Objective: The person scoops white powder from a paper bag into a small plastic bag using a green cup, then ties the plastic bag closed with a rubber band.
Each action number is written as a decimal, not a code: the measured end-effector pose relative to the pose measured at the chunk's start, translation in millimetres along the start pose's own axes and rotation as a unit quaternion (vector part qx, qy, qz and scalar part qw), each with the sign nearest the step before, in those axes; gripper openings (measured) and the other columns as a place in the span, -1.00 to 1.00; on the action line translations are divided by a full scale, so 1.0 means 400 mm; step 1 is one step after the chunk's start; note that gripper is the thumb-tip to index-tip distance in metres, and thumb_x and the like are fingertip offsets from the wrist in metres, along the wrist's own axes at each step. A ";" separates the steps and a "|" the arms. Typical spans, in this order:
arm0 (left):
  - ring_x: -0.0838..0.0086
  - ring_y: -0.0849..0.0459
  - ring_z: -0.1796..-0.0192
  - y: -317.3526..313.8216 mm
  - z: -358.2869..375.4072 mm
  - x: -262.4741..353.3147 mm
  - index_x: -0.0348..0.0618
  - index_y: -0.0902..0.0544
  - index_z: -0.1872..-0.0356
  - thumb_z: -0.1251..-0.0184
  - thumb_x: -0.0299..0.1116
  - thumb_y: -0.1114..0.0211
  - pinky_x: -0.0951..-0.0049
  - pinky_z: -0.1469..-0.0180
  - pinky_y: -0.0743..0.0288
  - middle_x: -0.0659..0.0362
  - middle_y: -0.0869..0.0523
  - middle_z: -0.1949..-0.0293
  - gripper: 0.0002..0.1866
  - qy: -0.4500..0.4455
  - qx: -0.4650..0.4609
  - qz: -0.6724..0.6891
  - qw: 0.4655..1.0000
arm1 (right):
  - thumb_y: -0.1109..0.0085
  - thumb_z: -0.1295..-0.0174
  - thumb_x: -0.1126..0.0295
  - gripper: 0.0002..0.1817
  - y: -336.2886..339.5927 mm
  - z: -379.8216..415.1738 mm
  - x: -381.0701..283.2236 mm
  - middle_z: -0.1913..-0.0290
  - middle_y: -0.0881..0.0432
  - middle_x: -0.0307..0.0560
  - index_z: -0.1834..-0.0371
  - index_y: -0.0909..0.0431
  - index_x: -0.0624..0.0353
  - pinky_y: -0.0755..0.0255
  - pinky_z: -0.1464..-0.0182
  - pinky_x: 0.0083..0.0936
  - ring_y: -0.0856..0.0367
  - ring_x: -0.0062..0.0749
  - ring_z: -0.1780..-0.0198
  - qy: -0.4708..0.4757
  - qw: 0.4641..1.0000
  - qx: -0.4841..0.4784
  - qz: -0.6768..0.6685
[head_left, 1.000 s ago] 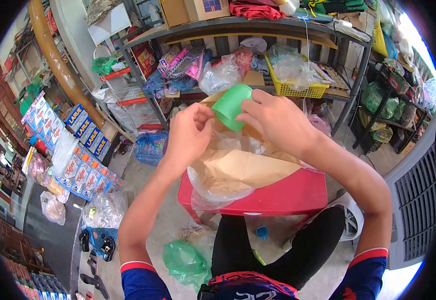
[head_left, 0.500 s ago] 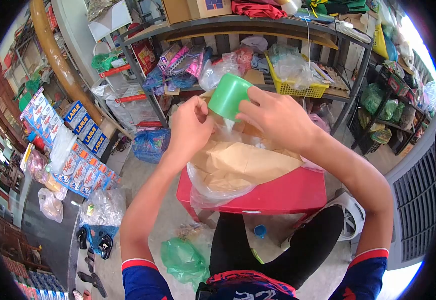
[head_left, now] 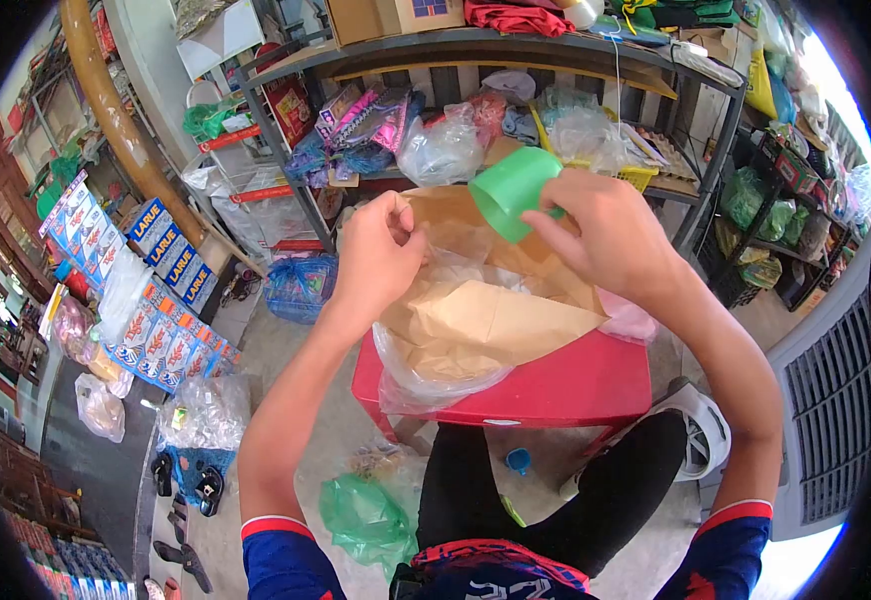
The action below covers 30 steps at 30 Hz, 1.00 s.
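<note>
My right hand (head_left: 601, 230) grips a green plastic cup (head_left: 516, 192), tilted with its mouth toward the lower left, above a large opened brown paper sack (head_left: 491, 325). My left hand (head_left: 384, 248) is closed in a pinch at the left of the sack's opening. From its fingers a small clear plastic bag (head_left: 448, 268) hangs down inside the opening; its contents are hard to make out. The sack has a clear plastic outer layer and rests on a red plastic stool (head_left: 566, 385) in front of my knees.
Behind the stool stands a metal shelf (head_left: 516, 48) with bags and a yellow basket (head_left: 639, 177). Beer cartons (head_left: 171, 255) are stacked at the left. On the floor lie a green plastic bag (head_left: 366, 520) and a small blue cup (head_left: 519, 461). A grey louvred appliance (head_left: 831, 400) stands at the right.
The green cup has moved right, away from the clear bag. White material was falling from it earlier; no stream shows now. My left hand has stayed in place.
</note>
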<state>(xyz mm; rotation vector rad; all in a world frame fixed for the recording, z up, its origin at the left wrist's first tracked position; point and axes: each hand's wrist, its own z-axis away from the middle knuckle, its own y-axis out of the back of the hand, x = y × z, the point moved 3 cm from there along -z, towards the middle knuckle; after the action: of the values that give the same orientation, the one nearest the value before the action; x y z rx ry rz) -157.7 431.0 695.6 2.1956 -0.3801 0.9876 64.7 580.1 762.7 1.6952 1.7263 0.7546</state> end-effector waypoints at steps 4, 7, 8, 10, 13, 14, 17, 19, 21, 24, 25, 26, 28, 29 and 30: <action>0.60 -0.76 0.38 0.001 0.011 0.016 -0.20 -0.37 0.37 -0.45 -0.64 -0.33 0.50 0.34 -0.68 0.23 -0.66 0.44 -0.71 -0.010 0.008 -0.017 1.000 | -0.39 -0.35 0.26 -0.72 0.026 0.014 -0.017 0.31 -0.66 0.12 0.27 -0.62 0.29 -0.56 0.17 -0.07 -0.67 0.16 0.26 -0.027 0.999 -0.037 -0.002; 0.60 -0.77 0.40 0.004 0.008 0.012 -0.21 -0.38 0.39 -0.45 -0.62 -0.35 0.50 0.35 -0.65 0.23 -0.67 0.48 -0.70 -0.021 0.026 -0.065 0.997 | -0.38 -0.36 0.24 -0.73 0.031 0.026 -0.046 0.29 -0.68 0.14 0.25 -0.65 0.27 -0.58 0.16 -0.06 -0.69 0.17 0.23 -0.016 0.996 -0.087 0.002; 0.59 -0.78 0.39 0.004 0.009 0.014 -0.21 -0.38 0.40 -0.45 -0.61 -0.35 0.50 0.35 -0.64 0.23 -0.68 0.48 -0.70 -0.020 0.028 -0.070 0.997 | -0.37 -0.36 0.24 -0.73 0.027 0.032 -0.053 0.28 -0.69 0.15 0.24 -0.66 0.26 -0.59 0.15 -0.07 -0.70 0.17 0.22 -0.008 0.994 -0.108 0.011; 0.59 -0.79 0.39 0.004 0.011 0.019 -0.21 -0.39 0.40 -0.45 -0.60 -0.36 0.50 0.36 -0.63 0.23 -0.68 0.49 -0.70 -0.019 0.030 -0.080 0.996 | -0.38 -0.35 0.21 -0.71 -0.001 0.036 -0.053 0.25 -0.72 0.18 0.21 -0.67 0.26 -0.63 0.11 -0.07 -0.73 0.18 0.17 -0.012 0.981 -0.186 0.056; 0.58 -0.80 0.40 0.004 0.015 0.026 -0.20 -0.39 0.41 -0.45 -0.59 -0.37 0.50 0.36 -0.63 0.22 -0.69 0.49 -0.70 -0.023 0.022 -0.071 0.997 | -0.43 -0.30 0.13 -0.62 -0.086 0.036 -0.038 0.23 -0.76 0.24 0.19 -0.70 0.31 -0.67 0.04 -0.07 -0.78 0.18 0.13 -0.056 0.958 -0.264 0.097; 0.58 -0.80 0.40 0.004 0.014 0.026 -0.20 -0.39 0.41 -0.45 -0.59 -0.37 0.50 0.36 -0.63 0.22 -0.70 0.49 -0.70 -0.024 0.022 -0.072 0.997 | -0.45 -0.27 0.12 -0.58 -0.095 0.022 -0.037 0.24 -0.78 0.27 0.19 -0.72 0.35 -0.69 0.03 -0.08 -0.80 0.17 0.14 -0.073 0.968 -0.232 0.064; 0.58 -0.80 0.39 0.006 0.015 0.014 -0.20 -0.39 0.41 -0.45 -0.59 -0.36 0.50 0.35 -0.63 0.21 -0.69 0.49 -0.70 -0.030 0.023 -0.074 0.997 | -0.46 -0.25 0.09 -0.53 -0.144 -0.023 -0.022 0.22 -0.80 0.34 0.22 -0.74 0.42 -0.70 -0.01 -0.06 -0.82 0.20 0.15 -0.065 0.989 -0.125 -0.037; 0.58 -0.80 0.39 0.009 0.014 0.010 -0.20 -0.39 0.41 -0.45 -0.59 -0.36 0.50 0.35 -0.63 0.21 -0.69 0.50 -0.70 -0.039 0.022 -0.072 0.996 | -0.44 -0.26 0.10 -0.55 -0.190 -0.047 -0.022 0.21 -0.80 0.36 0.24 -0.75 0.42 -0.68 -0.03 -0.03 -0.82 0.23 0.14 -0.057 0.990 -0.096 -0.083; 0.59 -0.79 0.39 0.003 0.013 0.008 -0.21 -0.40 0.40 -0.45 -0.59 -0.36 0.50 0.34 -0.63 0.22 -0.68 0.50 -0.71 -0.032 0.015 -0.068 0.997 | -0.40 -0.28 0.15 -0.60 -0.238 -0.070 -0.031 0.20 -0.79 0.37 0.23 -0.76 0.38 -0.67 -0.04 -0.02 -0.80 0.24 0.13 -0.060 0.984 -0.129 -0.112; 0.60 -0.76 0.39 0.004 0.025 0.043 -0.24 -0.43 0.38 -0.45 -0.57 -0.38 0.51 0.32 -0.63 0.24 -0.67 0.51 -0.73 -0.045 0.018 -0.100 0.994 | -0.35 -0.31 0.21 -0.67 -0.288 -0.099 -0.035 0.16 -0.78 0.38 0.15 -0.76 0.32 -0.64 -0.04 0.00 -0.79 0.23 0.10 -0.043 0.956 -0.227 -0.182; 0.60 -0.76 0.39 0.006 0.027 0.057 -0.25 -0.44 0.37 -0.45 -0.56 -0.38 0.51 0.31 -0.63 0.24 -0.67 0.51 -0.74 -0.053 0.021 -0.117 0.992 | -0.33 -0.33 0.23 -0.70 -0.290 -0.104 -0.030 0.16 -0.78 0.37 0.14 -0.76 0.30 -0.64 -0.04 0.00 -0.79 0.23 0.10 -0.028 0.964 -0.196 -0.175; 0.60 -0.75 0.38 0.012 0.025 0.062 -0.26 -0.47 0.34 -0.44 -0.55 -0.39 0.51 0.30 -0.63 0.24 -0.68 0.49 -0.77 -0.051 0.036 -0.113 0.992 | -0.31 -0.34 0.26 -0.72 -0.290 -0.108 -0.025 0.16 -0.77 0.37 0.13 -0.77 0.28 -0.63 -0.03 0.00 -0.78 0.23 0.10 -0.012 0.972 -0.166 -0.168; 0.60 -0.75 0.36 0.023 0.012 0.072 -0.28 -0.53 0.29 -0.44 -0.53 -0.42 0.51 0.27 -0.64 0.23 -0.71 0.44 -0.81 -0.048 0.062 -0.105 0.991 | -0.27 -0.37 0.30 -0.76 -0.253 -0.129 -0.038 0.17 -0.77 0.36 0.12 -0.77 0.27 -0.62 -0.01 0.00 -0.77 0.24 0.11 0.014 0.980 -0.098 -0.173; 0.60 -0.75 0.34 0.025 0.006 0.087 -0.30 -0.55 0.24 -0.43 -0.53 -0.43 0.50 0.26 -0.64 0.21 -0.73 0.40 -0.83 -0.068 0.086 -0.065 0.992 | -0.25 -0.39 0.32 -0.76 -0.227 -0.138 -0.038 0.18 -0.76 0.37 0.13 -0.77 0.27 -0.62 0.00 0.00 -0.77 0.25 0.11 0.025 0.981 -0.060 -0.184; 0.59 -0.76 0.32 0.028 0.002 0.109 -0.31 -0.58 0.20 -0.43 -0.53 -0.44 0.50 0.25 -0.65 0.20 -0.75 0.36 -0.84 -0.088 0.109 -0.024 0.990 | -0.23 -0.41 0.33 -0.77 -0.192 -0.151 -0.043 0.19 -0.76 0.37 0.13 -0.77 0.28 -0.62 0.01 0.00 -0.76 0.26 0.11 0.036 0.980 -0.023 -0.194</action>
<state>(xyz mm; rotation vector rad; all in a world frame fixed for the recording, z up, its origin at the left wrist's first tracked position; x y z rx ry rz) -133.6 423.0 732.9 2.4886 -0.3103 0.8453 -31.1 561.9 745.1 1.2550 1.9925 0.6729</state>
